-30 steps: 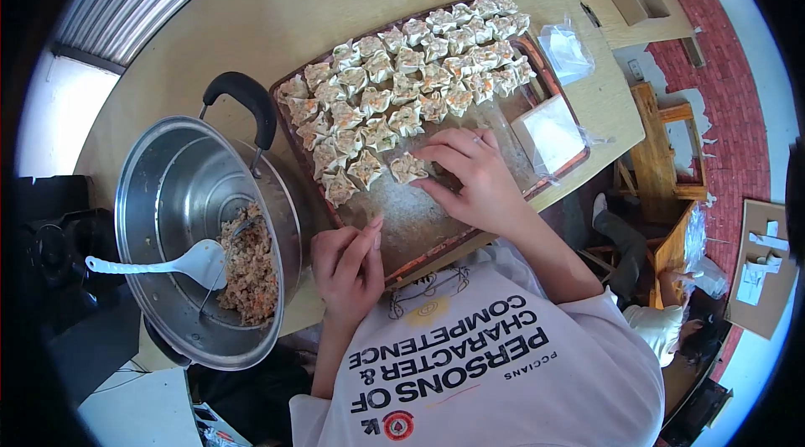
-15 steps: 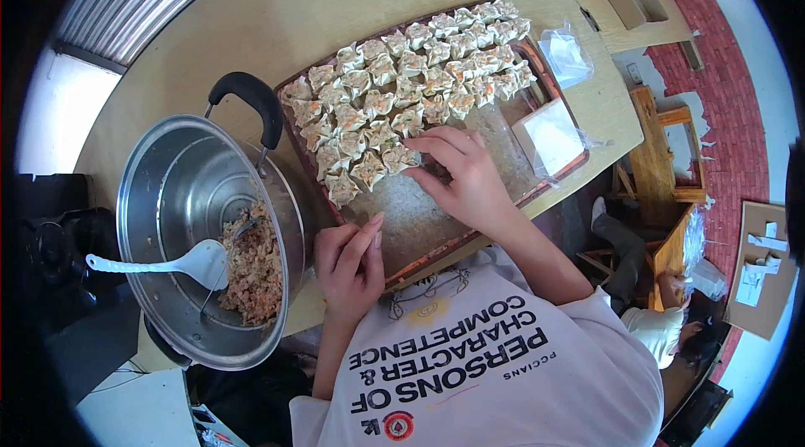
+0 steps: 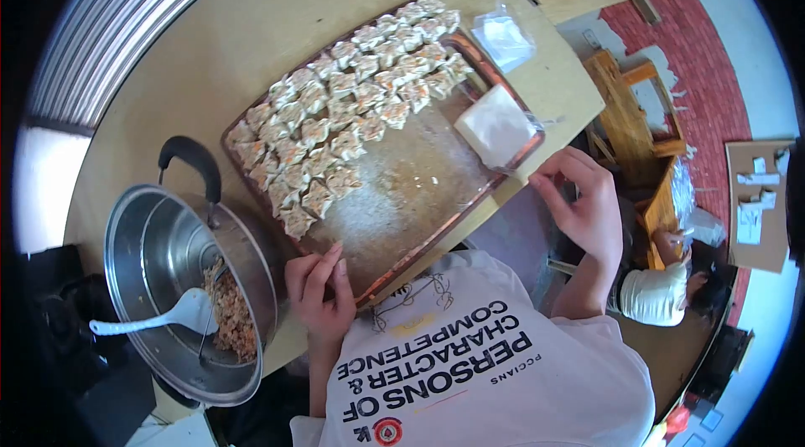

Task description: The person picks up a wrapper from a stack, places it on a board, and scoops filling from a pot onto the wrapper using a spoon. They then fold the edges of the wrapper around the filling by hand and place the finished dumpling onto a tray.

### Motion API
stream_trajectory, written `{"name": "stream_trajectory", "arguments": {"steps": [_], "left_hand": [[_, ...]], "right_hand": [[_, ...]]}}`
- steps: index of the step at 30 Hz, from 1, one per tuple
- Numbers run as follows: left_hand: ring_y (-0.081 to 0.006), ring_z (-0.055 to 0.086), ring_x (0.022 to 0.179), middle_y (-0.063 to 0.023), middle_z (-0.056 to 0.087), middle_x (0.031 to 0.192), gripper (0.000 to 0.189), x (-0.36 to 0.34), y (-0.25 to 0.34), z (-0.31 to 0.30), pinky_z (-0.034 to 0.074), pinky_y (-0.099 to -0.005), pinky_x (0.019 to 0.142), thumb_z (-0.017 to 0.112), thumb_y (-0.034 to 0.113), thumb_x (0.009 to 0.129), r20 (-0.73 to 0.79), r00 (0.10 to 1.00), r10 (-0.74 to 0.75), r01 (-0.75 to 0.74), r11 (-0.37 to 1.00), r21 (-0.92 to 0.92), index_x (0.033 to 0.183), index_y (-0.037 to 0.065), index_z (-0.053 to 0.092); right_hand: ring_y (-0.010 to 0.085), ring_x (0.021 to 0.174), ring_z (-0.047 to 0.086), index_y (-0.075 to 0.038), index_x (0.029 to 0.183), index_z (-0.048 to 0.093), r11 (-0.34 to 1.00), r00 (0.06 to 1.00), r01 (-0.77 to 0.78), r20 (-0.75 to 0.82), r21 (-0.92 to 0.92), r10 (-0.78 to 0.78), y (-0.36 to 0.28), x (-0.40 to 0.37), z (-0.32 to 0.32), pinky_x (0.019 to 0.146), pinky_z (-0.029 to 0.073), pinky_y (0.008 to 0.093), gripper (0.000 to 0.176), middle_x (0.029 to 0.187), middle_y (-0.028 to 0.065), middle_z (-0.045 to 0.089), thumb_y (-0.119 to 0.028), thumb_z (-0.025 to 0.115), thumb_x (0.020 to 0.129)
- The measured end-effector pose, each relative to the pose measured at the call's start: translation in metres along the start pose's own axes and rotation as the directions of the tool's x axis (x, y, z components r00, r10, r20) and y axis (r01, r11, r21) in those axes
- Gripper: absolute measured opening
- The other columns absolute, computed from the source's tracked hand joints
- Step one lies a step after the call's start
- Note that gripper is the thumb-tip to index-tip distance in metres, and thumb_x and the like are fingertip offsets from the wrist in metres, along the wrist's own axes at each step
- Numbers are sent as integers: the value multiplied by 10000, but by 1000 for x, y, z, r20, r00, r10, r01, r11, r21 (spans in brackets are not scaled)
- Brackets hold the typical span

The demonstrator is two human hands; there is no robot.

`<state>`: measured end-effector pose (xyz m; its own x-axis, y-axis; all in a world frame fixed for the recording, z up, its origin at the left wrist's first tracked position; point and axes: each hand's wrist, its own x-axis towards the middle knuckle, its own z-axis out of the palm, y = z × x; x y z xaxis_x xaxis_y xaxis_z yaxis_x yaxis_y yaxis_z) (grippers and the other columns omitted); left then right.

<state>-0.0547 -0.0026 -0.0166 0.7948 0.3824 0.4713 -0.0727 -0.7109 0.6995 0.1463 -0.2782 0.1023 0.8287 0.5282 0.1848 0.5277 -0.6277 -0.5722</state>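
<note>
My left hand [image 3: 323, 292] is at the tray's near left edge with loosely bent fingers a little apart, and nothing shows in it. My right hand [image 3: 583, 208] is just off the tray's right corner, fingers bent and thumb near the index finger, with nothing visible between them. Beside it, a stack of white square wrappers [image 3: 495, 127] lies on the tray [image 3: 402, 195]. Rows of open-topped filled dumplings [image 3: 344, 111] cover the tray's far and left part. Some white powder shows on the bare part.
A steel pot [image 3: 138, 225] with ground filling [image 3: 233, 321] and a white ladle [image 3: 168, 315] is at the left. A clear plastic packet [image 3: 503, 38] lies on the table [image 3: 293, 2] beyond the tray. At the right are wooden furniture [image 3: 625, 103] and another person [image 3: 654, 296].
My right hand has left the dumplings and moved right, past the tray's edge. My left hand stays by the near edge. The whole view has shifted, with the tray now farther left.
</note>
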Motion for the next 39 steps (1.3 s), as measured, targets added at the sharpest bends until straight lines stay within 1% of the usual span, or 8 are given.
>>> {"name": "stream_trajectory", "arguments": {"steps": [2, 8, 10, 11, 15, 23, 31, 39], "left_hand": [[-241, 565, 827, -104, 599, 982, 328, 0, 0, 0, 471, -324, 696, 715, -55, 883, 5, 1000, -23, 23, 1000, -11, 1194, 48, 737], [-232, 564, 827, -110, 594, 981, 301, -2, 3, -3, 471, -314, 676, 701, -53, 901, 11, 1000, 5, -5, 1000, -7, 1189, 33, 722], [-233, 564, 831, -110, 590, 983, 296, 1, 1, -1, 471, -315, 677, 697, -52, 904, -17, 999, 41, -41, 999, 3, 1187, 31, 721], [-235, 566, 839, -109, 587, 988, 289, -1, 1, -2, 471, -316, 683, 691, -49, 909, -9, 1000, 11, -11, 1000, -6, 1186, 30, 720], [-242, 582, 891, -113, 595, 1022, 270, -4, 1, -7, 480, -327, 756, 673, -35, 927, 27, 998, -51, 50, 999, 10, 1188, 23, 713], [-235, 592, 910, -118, 614, 1044, 247, -4, 1, -6, 489, -333, 799, 658, -20, 945, 10, 997, -81, 81, 996, 30, 1183, 17, 714], [-200, 561, 843, -100, 569, 1002, 257, -4, -3, -6, 477, -284, 702, 710, 13, 914, 22, 995, -100, 101, 994, -31, 1170, 33, 728], [-210, 547, 850, -87, 562, 1005, 298, -7, -9, -8, 461, -289, 695, 737, 38, 862, 38, 997, -61, 63, 996, -57, 1159, 47, 742]], "right_hand": [[204, 739, 644, 13, 927, 714, 980, 982, -190, -18, -67, 189, 15, -6, 1, 667, 511, 301, 111, 859, 88, 678, -8, 776, 837], [257, 801, 696, -18, 961, 739, 971, 941, -240, -249, -18, 228, 37, -7, 26, 704, 552, 343, 140, 945, 111, 704, -33, 786, 830], [284, 871, 686, -41, 964, 747, 996, 938, 1, -344, -95, -33, 49, -4, 33, 757, 554, 359, 161, 992, 110, 690, -29, 803, 813], [287, 949, 654, -70, 995, 761, 997, 953, 29, -299, -72, -49, 52, -6, 35, 837, 538, 379, 219, 1059, 101, 659, -26, 818, 788], [261, 1021, 613, -108, 1056, 774, 986, 978, 141, -144, -84, -152, 57, 2, 32, 937, 493, 403, 317, 1138, 64, 621, -52, 841, 752], [251, 1070, 600, -149, 1084, 785, 978, 978, 205, -28, -38, -206, 61, 16, 24, 956, 457, 397, 331, 1155, 40, 613, -123, 864, 764], [232, 1090, 613, -132, 1051, 810, 977, 975, 213, 63, -17, -212, 64, 24, 21, 974, 449, 392, 317, 1147, 32, 627, -116, 888, 745], [210, 1115, 607, -167, 1060, 778, 974, 967, 217, 126, 60, -223, 71, 29, 20, 956, 391, 394, 316, 1156, 9, 633, -170, 887, 764]]}}
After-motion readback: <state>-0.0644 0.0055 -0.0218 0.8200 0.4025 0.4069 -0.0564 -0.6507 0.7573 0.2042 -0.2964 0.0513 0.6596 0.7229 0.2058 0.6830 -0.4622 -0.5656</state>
